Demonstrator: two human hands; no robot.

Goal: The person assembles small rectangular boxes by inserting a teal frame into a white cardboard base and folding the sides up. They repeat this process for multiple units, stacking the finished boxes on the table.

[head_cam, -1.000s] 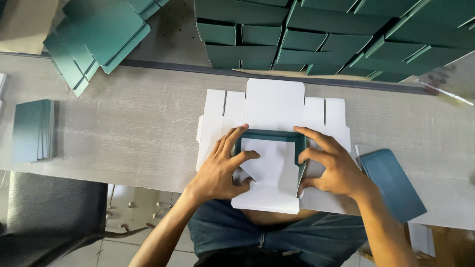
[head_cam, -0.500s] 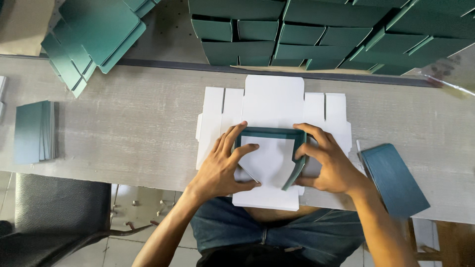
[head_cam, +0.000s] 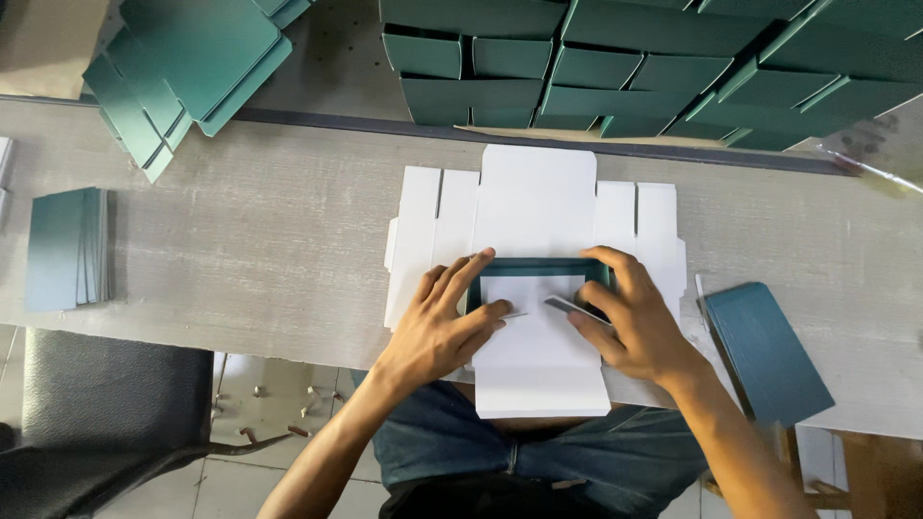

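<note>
1. Box blank (head_cam: 536, 207): flat white die-cut card, lying at centre frame on the grey table (head_cam: 260, 250), its near flap overhanging the table edge toward the person.
2. Teal box walls (head_cam: 538, 268): partly folded up from the blank, forming a low frame between the two hands.
3. Left hand (head_cam: 444, 325): fingers spread, pressing the left wall and a folded flap; not closed around anything.
4. Right hand (head_cam: 627, 317): fingers curled over the right wall, thumb pushing a flap inward.
5. Teal sheet (head_cam: 767, 351): right of the right hand, flat.
6. Teal card stack (head_cam: 65, 248): left edge of frame.
7. Finished teal boxes (head_cam: 654, 67): stacked along the top of frame.
</note>
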